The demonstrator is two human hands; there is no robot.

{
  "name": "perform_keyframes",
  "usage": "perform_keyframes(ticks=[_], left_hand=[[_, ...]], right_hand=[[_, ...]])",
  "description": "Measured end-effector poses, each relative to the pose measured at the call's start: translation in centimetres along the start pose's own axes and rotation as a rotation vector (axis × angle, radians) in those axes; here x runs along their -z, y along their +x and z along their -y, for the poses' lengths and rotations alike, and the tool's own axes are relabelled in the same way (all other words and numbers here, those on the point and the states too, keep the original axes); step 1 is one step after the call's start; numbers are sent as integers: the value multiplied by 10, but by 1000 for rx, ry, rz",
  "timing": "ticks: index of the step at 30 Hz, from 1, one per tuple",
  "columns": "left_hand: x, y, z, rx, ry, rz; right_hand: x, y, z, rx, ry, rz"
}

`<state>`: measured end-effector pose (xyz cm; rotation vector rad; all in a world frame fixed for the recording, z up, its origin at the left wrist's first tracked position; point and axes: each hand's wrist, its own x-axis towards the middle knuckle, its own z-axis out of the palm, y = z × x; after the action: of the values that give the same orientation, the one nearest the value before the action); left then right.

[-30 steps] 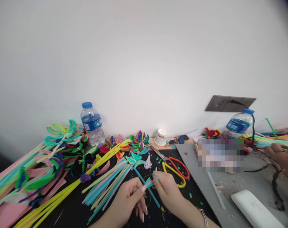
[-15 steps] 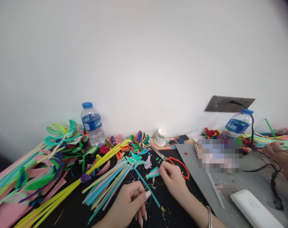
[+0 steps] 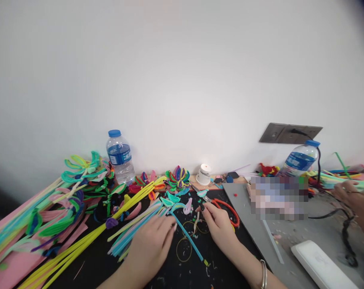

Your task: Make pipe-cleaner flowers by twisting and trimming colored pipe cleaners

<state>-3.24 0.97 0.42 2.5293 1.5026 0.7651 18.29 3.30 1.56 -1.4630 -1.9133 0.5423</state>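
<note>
My left hand (image 3: 153, 241) lies over the stems of a pastel pipe-cleaner flower (image 3: 170, 200), its fingers bent together; what they pinch is hidden. My right hand (image 3: 221, 226) is beside the scissors, its thumb and forefinger slightly apart with nothing visible between them. Just beyond its fingertips lies a teal and white petal (image 3: 202, 193). A lilac loop (image 3: 188, 206) sits between the hands, right of the flower. One blue stem (image 3: 189, 239) runs down toward the front, with thin rings (image 3: 183, 249) around it on the black mat.
Orange-handled scissors (image 3: 230, 210) and a white cup (image 3: 204, 175) stand near the wall side. Yellow stems (image 3: 76, 245), colourful flowers (image 3: 178, 178) and a bottle (image 3: 120, 157) are left. Rightward are a grey board (image 3: 245, 204), a white device (image 3: 320, 263) and another person's hand (image 3: 354, 196).
My left hand has moved left and up onto the flower's stems. The teal petal, earlier at my right fingertips, now lies farther back by the scissors. The view has shifted slightly.
</note>
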Motion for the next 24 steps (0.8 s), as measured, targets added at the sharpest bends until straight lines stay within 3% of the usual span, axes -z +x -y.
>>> perform_keyframes(ticks=[3, 7, 12, 24], left_hand=[[1, 8, 21, 68, 283, -140], [4, 13, 42, 136, 480, -158], [4, 12, 48, 120, 443, -89], [0, 12, 50, 154, 317, -106]], right_hand=[[1, -1, 1, 20, -16, 5], [0, -2, 1, 29, -24, 16], [1, -2, 0, 31, -26, 30], [2, -3, 2, 47, -9, 50]])
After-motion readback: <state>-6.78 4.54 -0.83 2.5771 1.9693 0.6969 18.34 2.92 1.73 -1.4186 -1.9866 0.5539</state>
